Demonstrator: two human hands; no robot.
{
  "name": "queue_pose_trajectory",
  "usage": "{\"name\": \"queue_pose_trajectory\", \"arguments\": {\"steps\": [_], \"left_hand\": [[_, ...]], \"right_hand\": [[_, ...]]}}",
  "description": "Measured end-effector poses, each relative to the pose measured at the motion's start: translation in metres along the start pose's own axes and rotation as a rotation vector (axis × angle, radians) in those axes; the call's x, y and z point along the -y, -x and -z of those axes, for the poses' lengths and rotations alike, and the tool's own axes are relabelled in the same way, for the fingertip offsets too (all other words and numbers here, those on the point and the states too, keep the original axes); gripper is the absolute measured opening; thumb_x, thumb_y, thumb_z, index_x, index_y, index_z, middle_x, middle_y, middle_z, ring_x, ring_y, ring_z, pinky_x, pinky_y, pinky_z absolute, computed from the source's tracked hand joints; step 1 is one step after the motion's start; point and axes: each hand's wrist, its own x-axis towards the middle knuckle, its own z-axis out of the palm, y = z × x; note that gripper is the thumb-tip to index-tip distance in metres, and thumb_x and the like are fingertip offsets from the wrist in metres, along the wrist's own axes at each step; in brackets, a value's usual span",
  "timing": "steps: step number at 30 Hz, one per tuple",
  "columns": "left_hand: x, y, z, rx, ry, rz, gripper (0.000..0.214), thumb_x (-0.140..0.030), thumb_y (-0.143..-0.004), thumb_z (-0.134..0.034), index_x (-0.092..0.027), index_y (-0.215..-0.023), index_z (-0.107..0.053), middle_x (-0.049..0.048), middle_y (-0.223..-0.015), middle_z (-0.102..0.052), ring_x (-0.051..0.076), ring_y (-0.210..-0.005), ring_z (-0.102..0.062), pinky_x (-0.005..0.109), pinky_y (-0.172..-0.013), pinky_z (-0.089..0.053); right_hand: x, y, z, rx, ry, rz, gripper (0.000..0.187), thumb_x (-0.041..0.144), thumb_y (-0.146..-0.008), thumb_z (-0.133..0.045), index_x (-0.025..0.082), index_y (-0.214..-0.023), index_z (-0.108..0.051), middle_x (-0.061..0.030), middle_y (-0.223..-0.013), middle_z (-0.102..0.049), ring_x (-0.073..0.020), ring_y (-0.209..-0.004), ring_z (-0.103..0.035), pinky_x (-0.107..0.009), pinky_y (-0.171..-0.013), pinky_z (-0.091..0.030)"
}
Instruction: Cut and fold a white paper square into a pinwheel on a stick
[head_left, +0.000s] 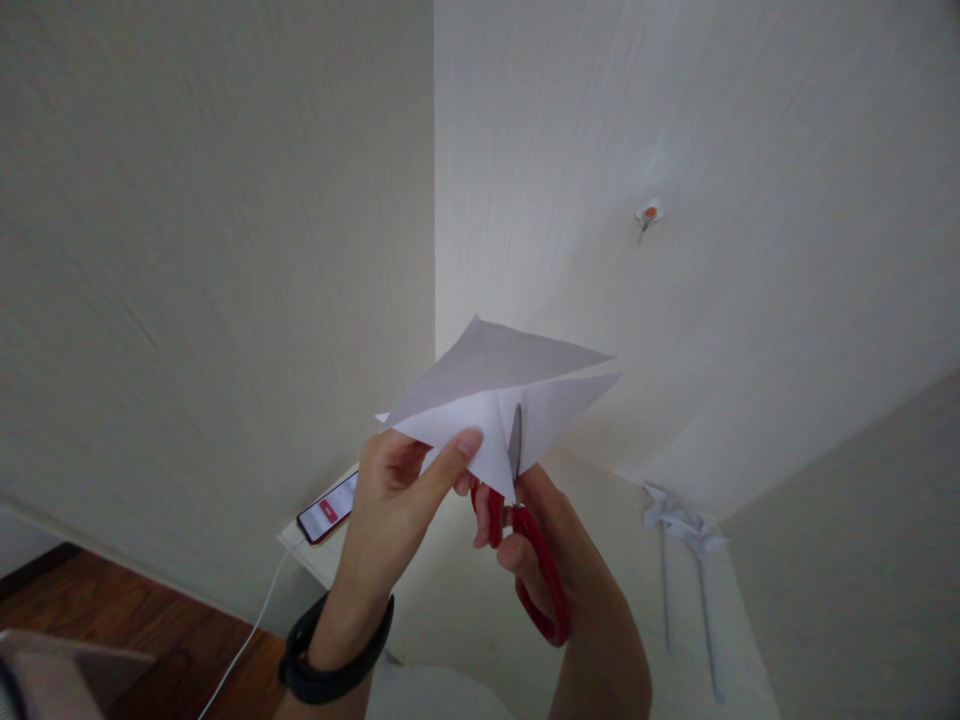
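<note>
Above the white table [442,595], left grip [401,500] pinches paper [450,415], right grip [566,535] holds red scissors [531,528] (one blade [515,445] over it)

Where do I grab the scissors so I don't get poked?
Best by the red handle loops, probably from the near side, as the right hand does: they face the person, while the visible blade points away, across the white paper.

A white paper sheet [480,375], creased and split on one side into two pointed flaps, tilts in midair before you; your red-handled scissors [529,530] point upward at its lower edge, one metal blade showing across its near face.
</note>
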Motion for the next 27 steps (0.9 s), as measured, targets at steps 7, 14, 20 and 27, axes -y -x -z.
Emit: {"name": "queue_pose_trajectory", "arguments": {"steps": [7, 14, 20, 27], "left_hand": [[0.0006, -0.0005, -0.0005, -0.013, -0.020, -0.017, 0.026, -0.024, -0.082, -0.065, -0.019, -0.057, -0.059, -0.0049, -0.049, -0.055, 0.009, -0.046, -0.053, 0.019, -0.048, -0.045], [-0.0003, -0.0006, -0.0010, -0.017, 0.000, -0.036, 0.026, -0.020, -0.082, -0.064, -0.019, -0.056, -0.059, -0.0062, -0.049, -0.054, 0.007, -0.046, -0.052, 0.016, -0.048, -0.044], [0.0004, 0.0003, -0.0001, -0.001, 0.018, -0.049, 0.025, -0.019, -0.084, -0.063, -0.019, -0.059, -0.060, -0.0066, -0.050, -0.055, 0.006, -0.047, -0.053, 0.015, -0.049, -0.044], [0.0007, 0.0004, -0.0001, -0.012, 0.007, -0.042, 0.026, -0.020, -0.083, -0.064, -0.019, -0.058, -0.061, -0.0065, -0.049, -0.054, 0.006, -0.046, -0.052, 0.015, -0.048, -0.044]], "right_hand": [[-0.0016, -0.0006, 0.0006, -0.005, 0.007, -0.004, 0.076, 0.083, -0.064, -0.058, 0.021, -0.108, -0.058, -0.0010, -0.080, -0.059, -0.0141, -0.066, -0.051, -0.031, -0.066, -0.046], [-0.0030, -0.0005, 0.0002, -0.015, 0.034, 0.009, 0.076, 0.084, -0.065, -0.057, 0.021, -0.107, -0.059, -0.0007, -0.077, -0.057, -0.0140, -0.064, -0.051, -0.031, -0.067, -0.047], [-0.0019, 0.0013, 0.0007, -0.022, 0.067, 0.021, 0.074, 0.083, -0.067, -0.055, 0.023, -0.110, -0.058, -0.0030, -0.083, -0.059, -0.0153, -0.068, -0.053, -0.031, -0.065, -0.048], [-0.0039, 0.0006, 0.0008, -0.022, 0.054, 0.020, 0.073, 0.084, -0.066, -0.055, 0.023, -0.105, -0.058, -0.0018, -0.081, -0.059, -0.0141, -0.065, -0.052, -0.031, -0.065, -0.047]]}}
